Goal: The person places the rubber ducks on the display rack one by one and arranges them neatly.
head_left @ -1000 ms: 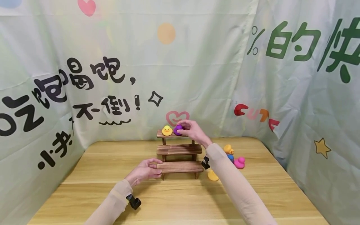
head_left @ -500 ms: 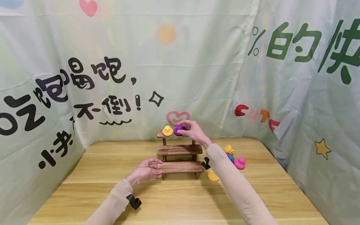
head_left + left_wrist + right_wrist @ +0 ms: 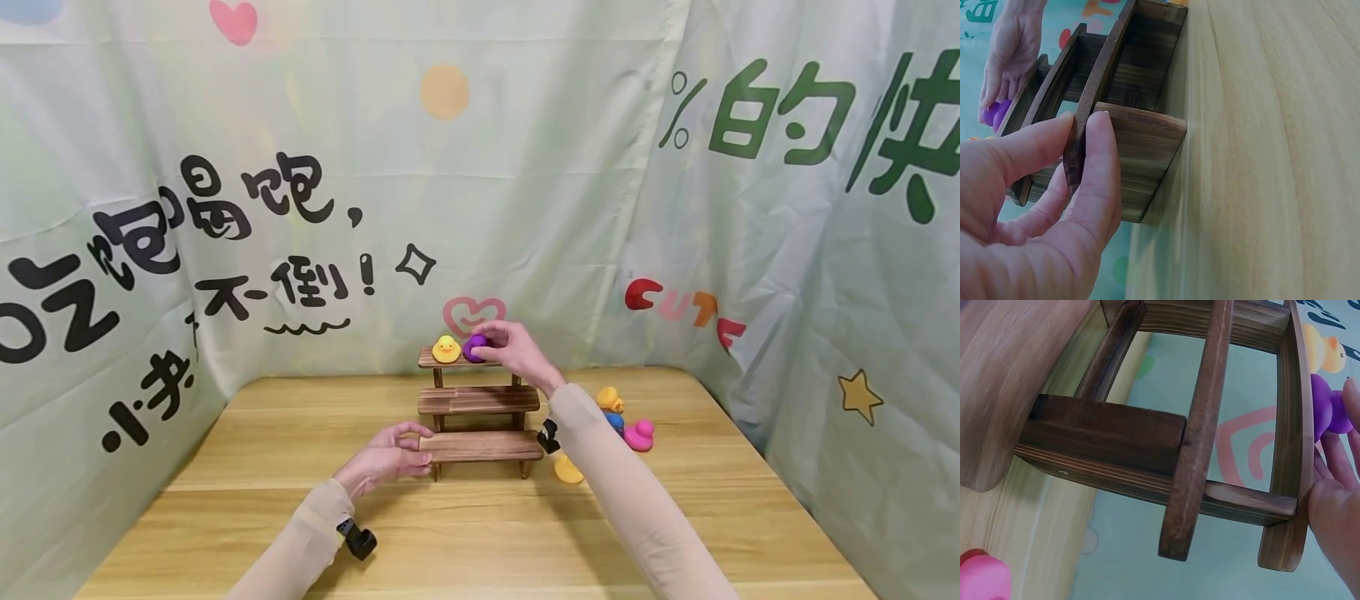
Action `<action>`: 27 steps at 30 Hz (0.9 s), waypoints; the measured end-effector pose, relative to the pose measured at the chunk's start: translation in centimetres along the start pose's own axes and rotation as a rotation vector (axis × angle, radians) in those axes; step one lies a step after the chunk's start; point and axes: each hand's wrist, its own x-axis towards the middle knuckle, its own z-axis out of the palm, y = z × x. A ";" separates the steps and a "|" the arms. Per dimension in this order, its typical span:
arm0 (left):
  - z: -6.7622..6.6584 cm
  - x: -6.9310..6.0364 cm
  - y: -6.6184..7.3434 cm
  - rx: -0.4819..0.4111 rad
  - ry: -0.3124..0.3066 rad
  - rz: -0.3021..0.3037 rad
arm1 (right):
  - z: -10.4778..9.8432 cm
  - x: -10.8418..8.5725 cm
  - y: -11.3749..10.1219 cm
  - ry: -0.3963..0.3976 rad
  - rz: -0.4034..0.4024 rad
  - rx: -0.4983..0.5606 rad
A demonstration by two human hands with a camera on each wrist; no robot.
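Observation:
A dark wooden three-tier stand [image 3: 480,446] stands on the table. The left hand [image 3: 384,458] pinches the left end of its lowest shelf; in the left wrist view the thumb and fingers [image 3: 1101,144] lie on either side of the board. On the top shelf sits a yellow duck [image 3: 446,349], and to its right a purple duck [image 3: 474,348]. The right hand [image 3: 521,350] holds the purple duck between thumb and fingers, at the top shelf. In the right wrist view the purple duck [image 3: 1321,406] is beside the yellow one [image 3: 1322,350], partly hidden by the fingers.
Right of the stand, on the wooden table [image 3: 262,450], lie an orange duck [image 3: 609,398], a blue one [image 3: 615,422], a pink one [image 3: 639,435] and a yellow-orange one [image 3: 568,468], near the right forearm. A printed cloth [image 3: 540,208] hangs behind the table.

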 end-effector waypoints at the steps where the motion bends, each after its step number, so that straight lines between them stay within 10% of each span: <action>1: 0.0 0.0 0.0 0.000 0.002 -0.001 | 0.0 0.0 0.0 0.000 -0.002 -0.001; 27: -0.2 0.0 -0.2 -0.004 -0.008 0.002 | -1.0 -0.7 -0.2 0.032 -0.002 0.138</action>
